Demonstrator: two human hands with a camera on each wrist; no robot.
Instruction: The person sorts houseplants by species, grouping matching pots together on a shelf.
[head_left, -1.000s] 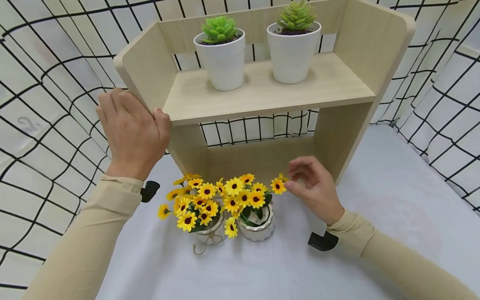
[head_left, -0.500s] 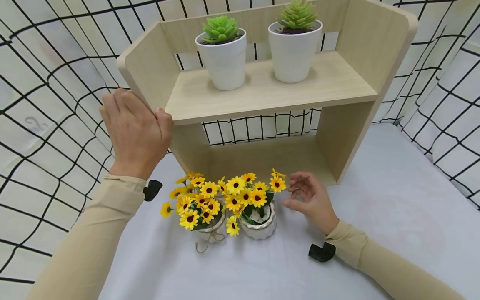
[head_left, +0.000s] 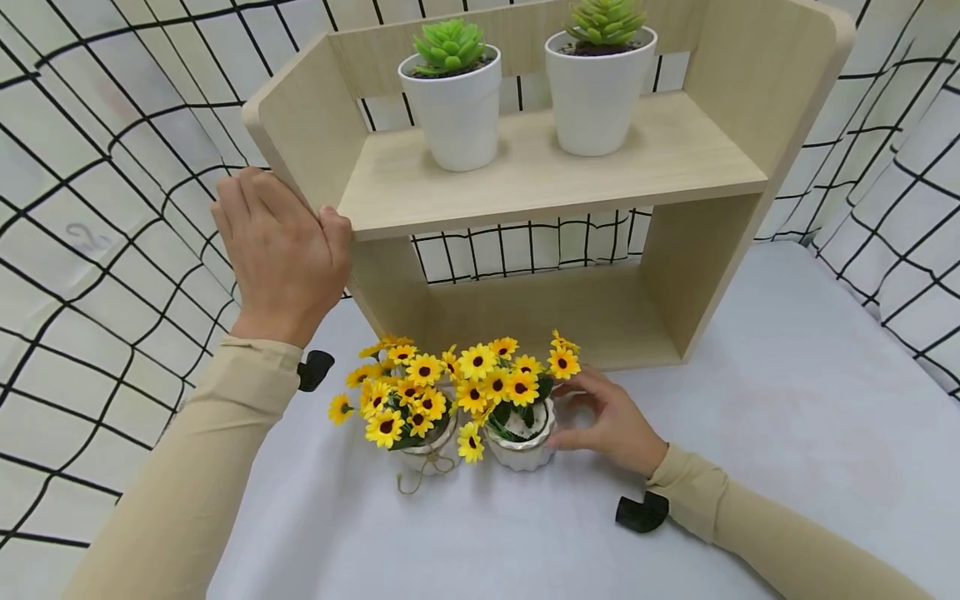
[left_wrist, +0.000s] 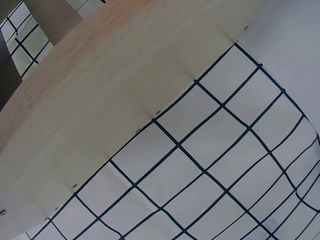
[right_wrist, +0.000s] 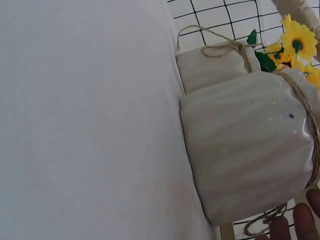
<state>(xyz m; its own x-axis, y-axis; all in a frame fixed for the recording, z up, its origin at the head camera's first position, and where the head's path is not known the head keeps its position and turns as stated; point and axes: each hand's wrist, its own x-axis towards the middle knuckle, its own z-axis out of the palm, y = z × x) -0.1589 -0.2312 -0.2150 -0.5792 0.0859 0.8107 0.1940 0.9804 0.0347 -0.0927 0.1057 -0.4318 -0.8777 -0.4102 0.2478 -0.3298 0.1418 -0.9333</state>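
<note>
My left hand (head_left: 281, 254) grips the left side panel of a light wooden two-level shelf (head_left: 562, 183), its thumb at the panel's front edge. My right hand (head_left: 615, 421) reaches the right flowerpot (head_left: 521, 454), a white ceramic pot with yellow sunflowers (head_left: 495, 379). Thumb and fingers are spread apart, with the fingertips right at the pot's right side. In the right wrist view that pot (right_wrist: 245, 145) fills the right half, twine round its neck, and fingertips (right_wrist: 304, 220) show below it. Left of it stands a similar flowerpot (head_left: 435, 454) with a twine bow.
Two white pots with green succulents, the left pot (head_left: 457, 117) and the right pot (head_left: 596, 100), stand on the upper shelf. The shelf's lower level lies behind the sunflowers. Black wire grid (head_left: 150, 242) surrounds the white-covered table (head_left: 465, 542).
My right hand has come down and left from beside the blossoms to the right flowerpot's side. The left hand keeps its hold on the shelf. The head view has shifted slightly.
</note>
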